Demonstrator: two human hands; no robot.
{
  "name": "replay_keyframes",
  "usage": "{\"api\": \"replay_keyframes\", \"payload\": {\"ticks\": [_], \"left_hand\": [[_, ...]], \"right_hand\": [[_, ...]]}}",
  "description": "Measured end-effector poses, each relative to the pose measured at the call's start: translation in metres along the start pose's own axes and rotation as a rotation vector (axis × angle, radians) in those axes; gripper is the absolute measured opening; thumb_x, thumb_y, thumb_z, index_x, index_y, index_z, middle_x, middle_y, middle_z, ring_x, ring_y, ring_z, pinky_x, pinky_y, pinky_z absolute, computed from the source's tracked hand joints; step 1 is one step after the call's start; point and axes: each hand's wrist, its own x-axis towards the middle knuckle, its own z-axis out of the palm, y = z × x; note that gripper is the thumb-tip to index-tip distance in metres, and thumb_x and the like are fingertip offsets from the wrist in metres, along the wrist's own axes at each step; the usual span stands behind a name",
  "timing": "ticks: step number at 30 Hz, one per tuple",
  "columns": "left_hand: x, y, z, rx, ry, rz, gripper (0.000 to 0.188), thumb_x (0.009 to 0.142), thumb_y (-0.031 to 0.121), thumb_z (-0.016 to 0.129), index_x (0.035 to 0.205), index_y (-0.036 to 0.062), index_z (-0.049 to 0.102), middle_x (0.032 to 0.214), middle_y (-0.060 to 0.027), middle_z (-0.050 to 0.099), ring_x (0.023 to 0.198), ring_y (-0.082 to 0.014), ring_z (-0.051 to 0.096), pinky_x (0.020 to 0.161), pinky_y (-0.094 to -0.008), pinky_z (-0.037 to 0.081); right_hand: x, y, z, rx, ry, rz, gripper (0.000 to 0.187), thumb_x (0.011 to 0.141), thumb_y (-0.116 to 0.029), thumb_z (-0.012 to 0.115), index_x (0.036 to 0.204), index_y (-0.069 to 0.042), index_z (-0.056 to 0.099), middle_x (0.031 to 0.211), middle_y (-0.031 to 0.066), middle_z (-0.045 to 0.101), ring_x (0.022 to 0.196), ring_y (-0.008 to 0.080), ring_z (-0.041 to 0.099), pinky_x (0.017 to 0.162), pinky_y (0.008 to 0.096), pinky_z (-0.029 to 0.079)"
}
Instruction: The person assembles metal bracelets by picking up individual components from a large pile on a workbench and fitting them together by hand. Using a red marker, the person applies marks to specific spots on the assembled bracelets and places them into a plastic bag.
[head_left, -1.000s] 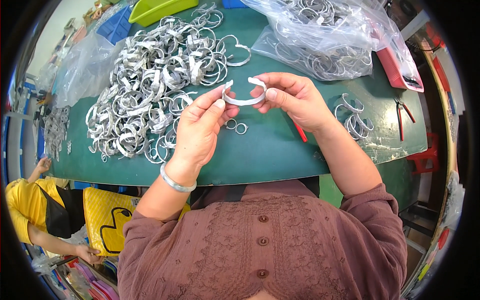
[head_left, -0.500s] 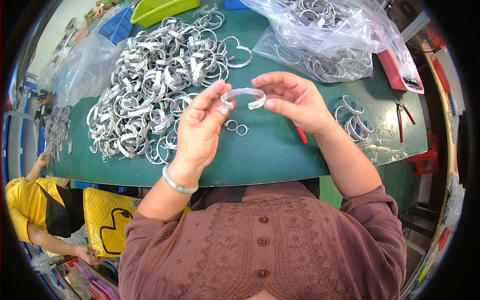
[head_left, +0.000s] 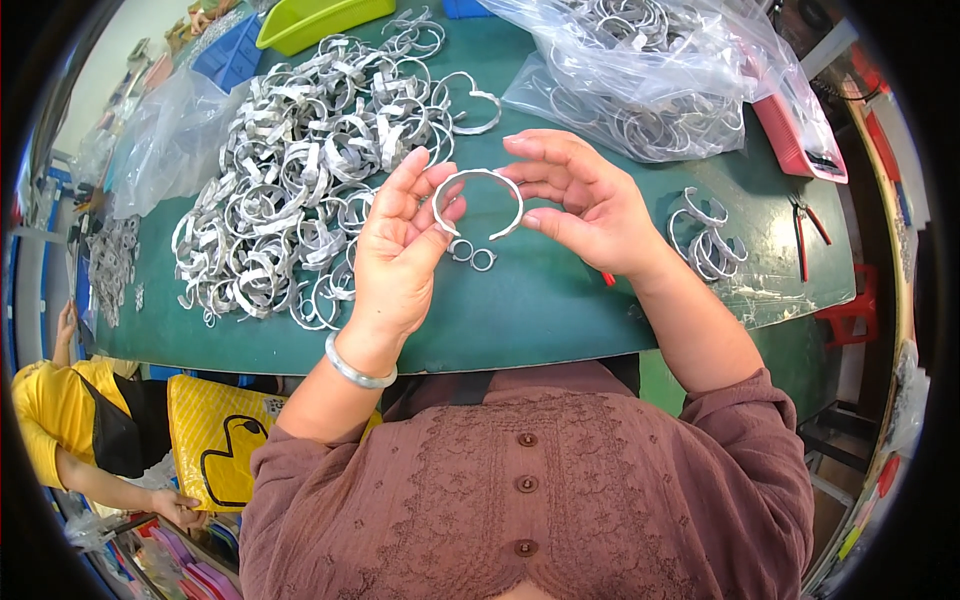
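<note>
Head view: the left hand (head_left: 398, 240) grips the cuff (head_left: 479, 172) by its 8 o'clock side — its gap faces 6 — above the table (head_left: 560, 315), at the wearer's 12. The right hand (head_left: 595, 210) is loosely open by the 3 o'clock side; I can't tell whether it touches. From the cuff, rings (head_left: 484, 270) lie towards 6, pliers (head_left: 801, 252) 3.

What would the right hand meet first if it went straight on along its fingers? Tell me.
Most likely the open silvery bangle, just to the left of the right hand and held by the left hand. Depth is unclear, so the right fingertips may already touch it.
</note>
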Motion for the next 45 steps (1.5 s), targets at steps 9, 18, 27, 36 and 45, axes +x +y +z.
{"api": "replay_keyframes", "payload": {"ticks": [9, 18, 27, 36, 45], "left_hand": [[-0.001, 0.001, 0.0, 0.063, -0.014, 0.04, 0.053, 0.08, -0.009, 0.049, 0.129, 0.0006, 0.031, 0.122, -0.013, 0.043, 0.11, -0.0191, 0.047, 0.094, -0.0294, 0.038], [-0.005, 0.005, -0.003, 0.254, 0.031, -0.072, 0.037, 0.086, 0.006, 0.05, 0.121, -0.0017, 0.041, 0.089, -0.0069, 0.058, 0.079, -0.0116, 0.056, 0.071, -0.0242, 0.047], [-0.002, 0.011, 0.006, 0.031, 0.036, -0.362, 0.03, 0.09, 0.018, 0.044, 0.116, 0.0026, 0.049, 0.075, -0.0049, 0.058, 0.064, -0.0121, 0.056, 0.061, -0.0228, 0.046], [-0.001, 0.008, -0.004, -0.057, 0.011, -0.388, 0.027, 0.09, 0.018, 0.046, 0.113, 0.004, 0.048, 0.079, -0.0087, 0.06, 0.067, -0.0165, 0.06, 0.063, -0.0268, 0.049], [-0.012, 0.006, 0.004, 0.272, -0.164, -0.151, 0.036, 0.09, 0.01, 0.044, 0.124, 0.0028, 0.037, 0.085, -0.0085, 0.06, 0.075, -0.0135, 0.058, 0.067, -0.0255, 0.047]], "right_hand": [[0.001, 0.004, -0.002, -0.099, -0.034, -0.032, 0.042, 0.071, 0.014, 0.053, 0.111, 0.001, 0.051, 0.119, 0.0106, 0.043, 0.102, 0.0198, 0.053, 0.085, 0.029, 0.046], [0.002, 0.001, -0.009, 0.104, -0.005, 0.244, 0.025, 0.083, -0.005, 0.054, 0.107, 0.001, 0.052, 0.089, 0.008, 0.059, 0.076, 0.0122, 0.057, 0.068, 0.0252, 0.048], [0.003, -0.003, -0.014, 0.29, 0.114, 0.561, 0.024, 0.086, -0.013, 0.051, 0.106, 0.0, 0.052, 0.078, 0.0065, 0.06, 0.066, 0.0144, 0.059, 0.06, 0.0259, 0.049], [0.007, -0.005, -0.012, 0.341, 0.13, 0.584, 0.024, 0.086, -0.015, 0.052, 0.104, 0.001, 0.053, 0.076, 0.0072, 0.06, 0.065, 0.0153, 0.059, 0.059, 0.0257, 0.049], [0.014, -0.032, -0.006, -0.022, 0.16, 0.444, 0.026, 0.078, -0.008, 0.061, 0.101, 0.0, 0.053, 0.074, 0.0034, 0.058, 0.053, 0.0087, 0.054, 0.047, 0.0198, 0.043]]}}
